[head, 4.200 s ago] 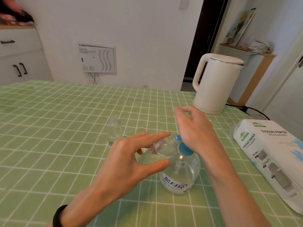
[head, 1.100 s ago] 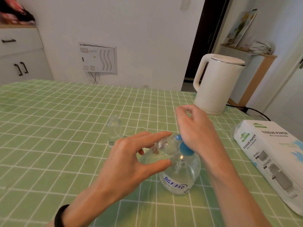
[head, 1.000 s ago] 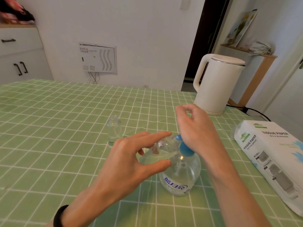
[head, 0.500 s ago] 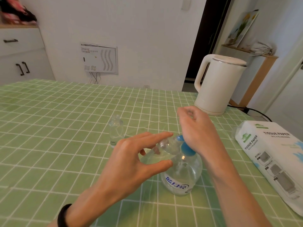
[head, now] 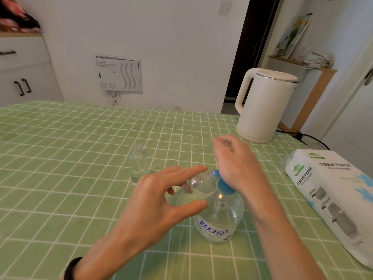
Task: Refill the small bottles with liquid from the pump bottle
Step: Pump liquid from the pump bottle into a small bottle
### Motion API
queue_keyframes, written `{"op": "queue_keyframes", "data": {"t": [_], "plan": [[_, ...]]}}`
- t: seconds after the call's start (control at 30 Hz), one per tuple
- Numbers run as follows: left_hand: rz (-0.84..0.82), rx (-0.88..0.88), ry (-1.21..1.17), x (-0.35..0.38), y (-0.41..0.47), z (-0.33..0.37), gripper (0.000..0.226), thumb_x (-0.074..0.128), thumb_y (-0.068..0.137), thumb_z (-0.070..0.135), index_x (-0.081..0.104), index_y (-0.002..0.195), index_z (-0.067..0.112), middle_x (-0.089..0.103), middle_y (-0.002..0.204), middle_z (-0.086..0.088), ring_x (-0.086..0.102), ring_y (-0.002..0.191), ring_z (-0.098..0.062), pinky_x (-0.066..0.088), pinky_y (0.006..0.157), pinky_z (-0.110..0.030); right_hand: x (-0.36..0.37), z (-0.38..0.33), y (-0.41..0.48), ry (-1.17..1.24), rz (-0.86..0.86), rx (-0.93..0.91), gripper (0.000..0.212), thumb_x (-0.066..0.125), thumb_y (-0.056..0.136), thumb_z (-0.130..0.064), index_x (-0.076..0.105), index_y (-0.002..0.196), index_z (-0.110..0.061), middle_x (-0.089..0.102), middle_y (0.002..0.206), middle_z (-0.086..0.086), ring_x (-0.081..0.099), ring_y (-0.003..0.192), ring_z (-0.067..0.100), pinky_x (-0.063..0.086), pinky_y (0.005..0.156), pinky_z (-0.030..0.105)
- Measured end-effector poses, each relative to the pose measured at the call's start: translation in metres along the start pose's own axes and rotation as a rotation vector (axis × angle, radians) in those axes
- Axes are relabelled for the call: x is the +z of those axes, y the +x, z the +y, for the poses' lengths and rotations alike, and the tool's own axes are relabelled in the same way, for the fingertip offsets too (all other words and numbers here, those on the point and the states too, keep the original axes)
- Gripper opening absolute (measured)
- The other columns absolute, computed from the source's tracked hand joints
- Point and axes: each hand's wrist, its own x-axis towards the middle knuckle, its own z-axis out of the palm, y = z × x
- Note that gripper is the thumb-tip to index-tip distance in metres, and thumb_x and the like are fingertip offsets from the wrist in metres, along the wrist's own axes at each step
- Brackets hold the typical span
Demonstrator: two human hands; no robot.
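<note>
Under both hands, a table (head: 60,138) in green checked cloth. Well out to the right of the right hand's fingers, a white tissue paper pack (head: 333,195) lying flat on the cloth. Beyond those same fingers and well apart from them, a white kettle (head: 264,110), upright, handle to the left. Directly below the left thumb tip and the right wrist, the clear pump bottle (head: 218,219), upright on the cloth, partly filled with clear liquid, blue pump head (head: 224,187) on top. Left hand (head: 153,205): forefinger (head: 189,171) and thumb (head: 193,206) set apart as a wide pinch, gripping the held small bottle (head: 199,184) between them. Right hand (head: 236,164): heel pressing on the blue pump head, fingers curled inward above and beyond it, nothing seen inside the curl. Held small bottle: clear, tilted, upper end toward the blue nozzle, just beside the right wrist. Left of and beyond the left forefinger tip, apart from it, the standing small bottle (head: 138,164), clear, upright on the cloth. On the left wrist, a black band (head: 70,267).
</note>
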Motion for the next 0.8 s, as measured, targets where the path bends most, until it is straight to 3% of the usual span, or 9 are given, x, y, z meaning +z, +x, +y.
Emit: {"op": "queue_keyframes", "data": {"t": [0.2,0.6,0.73,0.8], "plan": [[0.026,0.027,-0.005,-0.0023,-0.0001,0.0041,0.059,0.077,0.075,0.053,0.067,0.133,0.047,0.073,0.094,0.025,0.064,0.087,0.004,0.049,0.075,-0.011,-0.002,-0.0008,-0.0008,-0.016,0.014,-0.031,0.051,0.038,0.102,-0.056,0.054,0.145,-0.032,0.067,0.136,0.008,0.056,0.133,0.032,0.04,0.114,0.06],[-0.016,0.019,0.018,-0.0036,0.0017,0.0007,0.06,0.079,0.076,0.052,0.066,0.134,0.047,0.074,0.108,0.031,0.068,0.098,0.003,0.047,0.076,-0.009,-0.0005,0.0001,0.0008,-0.06,-0.032,0.003,0.043,0.038,0.107,-0.044,0.055,0.145,-0.033,0.055,0.151,-0.003,0.047,0.142,0.026,0.034,0.12,0.056],[-0.012,0.029,0.021,-0.0031,0.0007,0.0013,0.06,0.079,0.077,0.053,0.066,0.135,0.047,0.075,0.108,0.03,0.07,0.098,-0.002,0.047,0.076,-0.009,-0.0017,-0.0005,-0.0017,-0.05,-0.01,-0.021,0.044,0.038,0.106,-0.047,0.056,0.144,-0.033,0.059,0.146,-0.003,0.048,0.142,0.028,0.034,0.12,0.058],[-0.006,0.034,0.013,-0.0033,0.0007,0.0011,0.06,0.079,0.077,0.052,0.066,0.135,0.047,0.075,0.108,0.029,0.07,0.097,-0.002,0.047,0.076,-0.009,-0.0025,-0.0018,-0.0027,-0.049,-0.001,-0.034,0.044,0.038,0.105,-0.049,0.056,0.142,-0.034,0.065,0.132,-0.003,0.054,0.136,0.031,0.036,0.117,0.06]]}}
